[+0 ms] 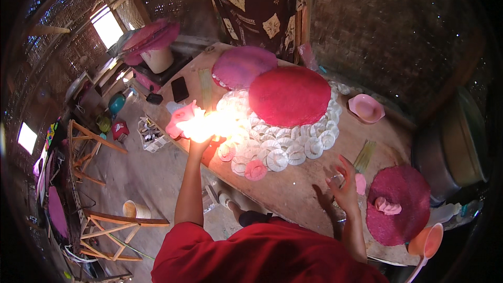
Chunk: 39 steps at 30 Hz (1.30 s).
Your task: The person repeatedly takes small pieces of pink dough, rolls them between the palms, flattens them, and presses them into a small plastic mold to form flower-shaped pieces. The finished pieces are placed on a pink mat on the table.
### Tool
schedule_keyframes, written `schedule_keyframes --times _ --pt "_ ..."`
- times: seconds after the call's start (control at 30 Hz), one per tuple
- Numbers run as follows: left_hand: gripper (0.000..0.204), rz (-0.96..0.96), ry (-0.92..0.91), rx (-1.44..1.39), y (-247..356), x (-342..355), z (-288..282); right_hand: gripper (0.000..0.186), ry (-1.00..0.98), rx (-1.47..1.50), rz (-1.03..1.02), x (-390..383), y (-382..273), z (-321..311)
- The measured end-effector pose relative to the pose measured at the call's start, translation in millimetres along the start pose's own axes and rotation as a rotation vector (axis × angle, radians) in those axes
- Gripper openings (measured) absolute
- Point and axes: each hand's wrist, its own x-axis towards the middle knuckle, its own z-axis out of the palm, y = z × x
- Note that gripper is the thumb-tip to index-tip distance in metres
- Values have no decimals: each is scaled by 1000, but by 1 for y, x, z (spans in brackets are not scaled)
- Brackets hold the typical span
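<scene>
In the head view, the left hand point(203, 137) is held at the table's left edge, where it is nearly drowned by glaring light. A crumpled pink piece point(181, 119) is seen just beside it, at the left edge of the glare; whether the fingers are closed on it cannot be told. The right hand point(343, 188) is held above the table point(385, 141) with fingers parted and loosely bent, and nothing is seen in its grasp. Near it are placed a small pink lump point(360, 184) and a bundle of pale green strips point(365, 156).

Between the hands, the table is covered by white ribbed discs point(296, 154) (a few are tinted pink, such as the pink disc point(255, 170) at the near edge). Their far part is overlapped by a large red round point(290, 96), by which a purple round point(244, 65) is also partly hidden. To the right, another pink lump point(387, 206) is borne by a dark red round point(401, 182), and a pink bowl point(367, 108) is set farther back.
</scene>
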Motion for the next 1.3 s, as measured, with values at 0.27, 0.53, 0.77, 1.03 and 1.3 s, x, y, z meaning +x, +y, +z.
schedule_keyframes --times 0.27,0.53,0.77,1.03,1.3 --pt "27 -629 -276 -851 -34 -19 60 63 139 10 77 -16 8 -19" --pt "15 -83 -73 -82 -27 19 28 47 164 -808 187 -31 33 -68" --pt "31 -57 -265 -932 131 -62 138 50 180 -1112 311 -34 64 -71" --pt "38 444 -635 -694 234 -128 182 48 275 -959 295 -35 61 -65" --pt "52 290 -829 -740 228 -139 190 35 442 -569 285 -31 65 -59"
